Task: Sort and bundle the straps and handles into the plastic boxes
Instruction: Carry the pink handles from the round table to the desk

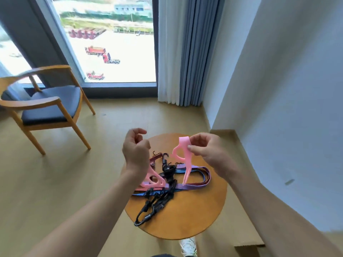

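My right hand (206, 153) pinches a pink plastic handle (182, 156) by its top and holds it up above the round wooden table (194, 216). My left hand (136, 149) is raised beside it with loosely curled fingers and holds nothing. A second pink handle (154, 179) lies on the table, partly hidden behind my left wrist. Around it lie a purple striped flat strap (196, 184), a blue striped strap (148, 192), a red striped strap (155, 159) and a tangle of black hooked cords (161, 199). No plastic box is in view.
A wooden armchair with a dark seat (48, 106) stands on the floor at the left. Window and curtains (185, 52) are behind the table, a white wall at the right. A cardboard edge (248, 247) and my shoe (188, 246) show below the table.
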The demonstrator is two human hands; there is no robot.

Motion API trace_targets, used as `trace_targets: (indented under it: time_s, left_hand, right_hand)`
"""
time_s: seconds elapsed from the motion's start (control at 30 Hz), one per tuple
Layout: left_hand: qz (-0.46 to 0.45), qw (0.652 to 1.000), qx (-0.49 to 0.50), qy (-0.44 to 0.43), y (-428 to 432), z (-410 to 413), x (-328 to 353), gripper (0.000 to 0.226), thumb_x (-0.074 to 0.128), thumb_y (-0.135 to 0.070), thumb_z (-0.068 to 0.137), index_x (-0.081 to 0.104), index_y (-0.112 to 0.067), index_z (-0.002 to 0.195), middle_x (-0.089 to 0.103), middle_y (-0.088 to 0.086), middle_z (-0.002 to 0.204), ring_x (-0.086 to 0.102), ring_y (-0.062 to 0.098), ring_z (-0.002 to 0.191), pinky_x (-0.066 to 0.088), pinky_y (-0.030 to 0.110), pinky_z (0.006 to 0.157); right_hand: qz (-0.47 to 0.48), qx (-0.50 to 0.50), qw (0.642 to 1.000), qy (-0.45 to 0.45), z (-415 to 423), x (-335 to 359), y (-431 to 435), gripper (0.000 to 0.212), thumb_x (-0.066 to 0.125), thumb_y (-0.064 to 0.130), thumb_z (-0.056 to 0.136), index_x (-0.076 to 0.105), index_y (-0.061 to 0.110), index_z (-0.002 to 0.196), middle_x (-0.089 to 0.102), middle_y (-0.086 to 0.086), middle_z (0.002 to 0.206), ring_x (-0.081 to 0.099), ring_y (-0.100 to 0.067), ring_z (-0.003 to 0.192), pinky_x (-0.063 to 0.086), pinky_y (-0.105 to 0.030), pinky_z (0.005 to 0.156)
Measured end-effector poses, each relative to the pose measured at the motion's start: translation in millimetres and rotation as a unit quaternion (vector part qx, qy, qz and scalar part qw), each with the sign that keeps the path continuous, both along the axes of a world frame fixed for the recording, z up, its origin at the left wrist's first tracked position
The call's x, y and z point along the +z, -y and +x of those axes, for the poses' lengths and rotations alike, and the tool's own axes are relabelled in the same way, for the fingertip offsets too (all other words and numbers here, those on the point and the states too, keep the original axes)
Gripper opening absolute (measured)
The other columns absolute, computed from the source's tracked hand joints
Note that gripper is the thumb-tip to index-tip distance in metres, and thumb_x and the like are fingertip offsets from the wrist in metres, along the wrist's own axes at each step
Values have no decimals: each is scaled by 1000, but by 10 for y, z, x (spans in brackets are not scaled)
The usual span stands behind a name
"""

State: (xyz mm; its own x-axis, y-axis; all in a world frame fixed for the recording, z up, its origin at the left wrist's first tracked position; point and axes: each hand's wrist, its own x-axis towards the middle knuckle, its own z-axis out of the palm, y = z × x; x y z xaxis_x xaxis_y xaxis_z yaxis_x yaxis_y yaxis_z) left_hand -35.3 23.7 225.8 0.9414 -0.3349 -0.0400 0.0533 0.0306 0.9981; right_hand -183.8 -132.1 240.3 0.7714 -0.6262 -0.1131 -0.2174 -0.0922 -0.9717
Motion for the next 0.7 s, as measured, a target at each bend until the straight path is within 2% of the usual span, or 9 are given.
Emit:
trace_targets:
  time_s: [0.07,0.13,0.23,0.3,0.37,0.47,0.57,0.63,0.7]
  left_hand:
    - [28,995,-86,45,25,-168,108,26,60,-13,73,67,-26,95,45,0,75,43,19,67,40,37,57]
    - [84,964,-216,131,75,-391,189,30,77,-24,82,68,-29,110,51,-3,86,49,21,73,48,42,65]
    - [100,914,-350,178,170,-725,283,74,91,-27,76,55,-35,140,60,-10,116,57,19,71,57,40,69]
    - [82,883,-434,161,234,-995,323,88,95,-25,73,47,-39,145,62,-15,125,60,18,68,59,37,65]
    - [59,855,-483,181,320,-1271,338,63,93,-25,75,63,-40,127,72,-13,114,61,9,62,54,26,58]
    - [26,832,-512,211,437,-1709,394,23,88,-29,81,77,-35,99,78,-13,88,66,-1,66,50,16,59]
    - [16,805,-568,171,496,-2160,454,27,86,-29,85,77,-25,109,79,-7,89,77,11,81,62,26,70]
    - [13,784,-597,168,513,-2480,492,36,83,-31,87,72,-22,120,79,-5,90,78,15,83,66,37,74]
    - [10,762,-623,175,522,-2808,508,39,82,-34,89,65,-30,124,79,-4,87,78,15,79,66,38,72]
  right_hand:
    - [-27,-30,999,20,-240,166,-97,17,76,-3,85,73,6,98,77,-7,91,71,-7,77,54,-17,67]
    - [-56,-66,996,38,-528,323,-209,17,78,2,85,74,12,98,78,-3,90,73,-9,81,56,-19,69]
    - [-82,-111,989,56,-908,509,-359,19,79,4,84,75,18,96,78,0,90,75,-14,85,58,-23,74]
    - [-100,-154,981,68,-1224,629,-487,18,79,5,84,76,19,96,78,0,89,75,-16,85,59,-24,75]
    - [-112,-192,972,76,-1546,730,-614,18,79,4,84,77,16,96,78,-1,88,75,-17,85,60,-26,75]
    - [-121,-266,953,75,-2015,800,-809,18,80,1,82,76,12,96,77,-4,88,74,-17,84,61,-29,77]
    - [-133,-356,923,66,-2527,717,-1017,27,81,9,82,73,16,107,73,-1,103,68,-16,98,57,-30,88]
    - [-104,-349,931,28,-2873,561,-1171,42,83,17,82,66,24,120,68,4,114,62,-10,110,53,-27,93]
    - [-44,-312,949,-15,-3164,362,-1332,53,87,18,78,62,27,124,68,6,115,61,-6,112,52,-24,90]
